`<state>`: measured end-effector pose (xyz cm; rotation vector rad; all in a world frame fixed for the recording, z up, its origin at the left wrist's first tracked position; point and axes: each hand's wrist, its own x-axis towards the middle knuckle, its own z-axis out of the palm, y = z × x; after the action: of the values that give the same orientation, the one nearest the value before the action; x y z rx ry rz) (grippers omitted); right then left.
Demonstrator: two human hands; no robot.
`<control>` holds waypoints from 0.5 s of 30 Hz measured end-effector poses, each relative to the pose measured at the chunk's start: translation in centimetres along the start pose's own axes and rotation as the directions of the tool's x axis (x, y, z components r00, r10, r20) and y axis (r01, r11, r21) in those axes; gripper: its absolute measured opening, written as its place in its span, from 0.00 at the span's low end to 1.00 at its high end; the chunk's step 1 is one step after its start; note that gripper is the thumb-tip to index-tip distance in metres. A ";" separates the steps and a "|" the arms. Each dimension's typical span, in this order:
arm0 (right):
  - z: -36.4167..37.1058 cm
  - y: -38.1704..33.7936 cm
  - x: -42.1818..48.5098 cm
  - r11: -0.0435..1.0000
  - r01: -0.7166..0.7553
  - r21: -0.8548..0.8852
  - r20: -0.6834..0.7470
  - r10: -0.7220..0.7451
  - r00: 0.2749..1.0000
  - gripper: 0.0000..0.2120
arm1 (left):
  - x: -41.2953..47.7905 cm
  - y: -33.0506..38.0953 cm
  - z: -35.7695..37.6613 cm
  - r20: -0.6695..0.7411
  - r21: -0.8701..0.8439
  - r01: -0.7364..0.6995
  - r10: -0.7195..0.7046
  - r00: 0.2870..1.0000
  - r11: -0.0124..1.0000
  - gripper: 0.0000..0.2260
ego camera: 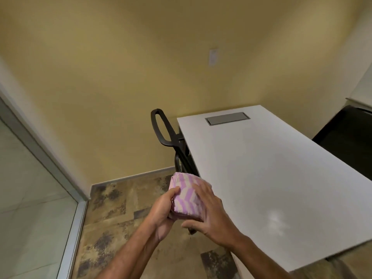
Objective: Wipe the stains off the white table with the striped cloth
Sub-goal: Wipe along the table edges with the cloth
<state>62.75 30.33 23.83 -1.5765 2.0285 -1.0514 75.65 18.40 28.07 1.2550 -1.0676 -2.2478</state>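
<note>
A folded cloth with pink and white stripes (186, 195) is held in the air just off the left edge of the white table (261, 168). My left hand (164, 211) grips the cloth from the left and below, thumb over its top. My right hand (211, 212) lies on the cloth's right side with its fingers spread across it. A pale smudge (278, 220) shows on the table's near right part.
A grey cable hatch (227, 118) is set into the table's far end. A black chair (169, 137) stands at the table's left side. A dark chair (350, 141) sits to the right. A glass partition (30, 178) runs along the left, over mottled floor tiles.
</note>
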 end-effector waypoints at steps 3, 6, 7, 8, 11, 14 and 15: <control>-0.9 2.2 2.3 0.958 -0.151 0.244 -0.114 0.183 0.976 0.48 | 3.5 2.3 -0.2 0.030 -0.049 0.046 -0.045 0.999 0.998 0.15; -1.5 3.9 5.2 0.809 -0.299 0.507 -0.152 0.425 0.892 0.45 | 6.7 4.4 0.6 0.109 -0.107 0.097 -0.086 0.990 0.989 0.16; -1.7 4.5 6.1 0.734 -0.334 0.591 -0.126 0.493 0.861 0.43 | 7.8 5.0 1.0 0.135 -0.125 0.115 -0.097 0.986 0.985 0.16; -1.9 5.0 7.0 0.652 -0.357 0.669 -0.088 0.547 0.833 0.40 | 8.8 5.5 1.5 0.160 -0.138 0.133 -0.110 0.981 0.981 0.17; -2.6 6.0 8.6 0.463 -0.370 0.805 -0.020 0.644 0.764 0.32 | 11.5 6.2 2.9 0.212 -0.121 0.186 -0.158 0.964 0.975 0.17; -2.8 7.1 9.3 0.405 -0.339 0.849 -0.056 0.707 0.705 0.29 | 14.0 6.5 3.7 0.254 -0.014 0.199 -0.189 0.948 0.980 0.18; -2.9 7.4 9.5 0.396 -0.323 0.860 -0.075 0.723 0.687 0.28 | 14.9 6.7 3.9 0.267 0.032 0.195 -0.196 0.944 0.980 0.18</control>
<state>52.88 23.13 21.75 -0.1323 1.6440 -1.7719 63.92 6.61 25.88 1.1231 -1.0821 -2.6279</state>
